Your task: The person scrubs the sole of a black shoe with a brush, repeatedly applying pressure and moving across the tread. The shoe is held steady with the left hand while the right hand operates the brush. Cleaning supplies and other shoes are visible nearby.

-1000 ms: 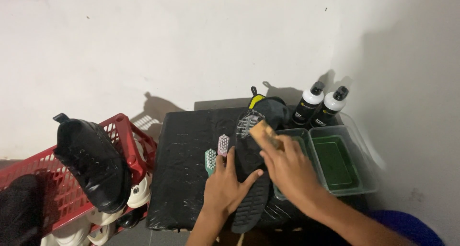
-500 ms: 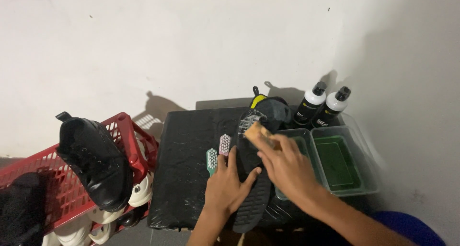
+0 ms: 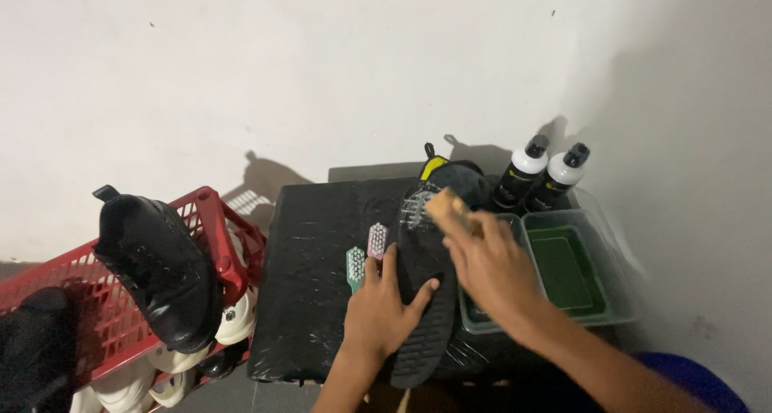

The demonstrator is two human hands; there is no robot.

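On the black table (image 3: 314, 252), left hand (image 3: 384, 308) flat on a sole (image 3: 422, 300); right hand (image 3: 490, 268) clamps a brush (image 3: 442, 206) (blurred, probably wooden).

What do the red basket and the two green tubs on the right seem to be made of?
The red basket looks like hard moulded plastic: an open lattice wall with a thick glossy rim. The green tubs seem to be thin translucent plastic, since light passes through their walls and the rims look pale.

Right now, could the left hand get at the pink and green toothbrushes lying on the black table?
Probably yes. The left hand presses on the black shoe sole, and the pink and green toothbrushes lie just beyond its fingertips on the black table, nothing between them.
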